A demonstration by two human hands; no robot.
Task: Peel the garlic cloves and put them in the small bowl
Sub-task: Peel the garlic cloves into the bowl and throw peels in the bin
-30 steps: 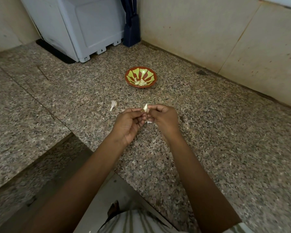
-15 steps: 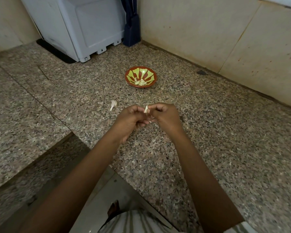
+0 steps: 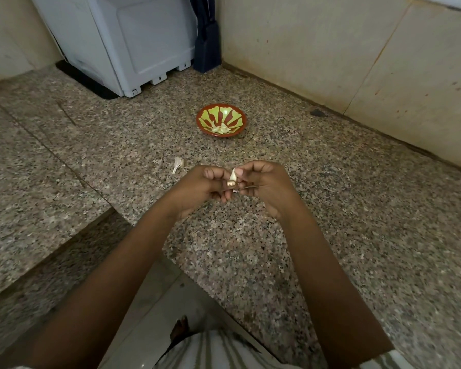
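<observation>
Above counter (image 3: 330, 209) middle: L hand (image 3: 202, 189) & R hand (image 3: 266, 185) both pinch garlic clove (image 3: 233, 176) at fingertips, clear of surface. Nearer back wall: bowl (image 3: 232, 113) w/ peeled cloves (image 3: 221, 129). Just left of hands: garlic scrap (image 3: 178, 164).

Open granite counter (image 3: 290, 235) between hands and small bowl (image 3: 221, 119); garlic skin scrap (image 3: 178, 164) lies left of path; wall (image 3: 330, 49) right, white appliance (image 3: 125, 41) rear-left.
</observation>
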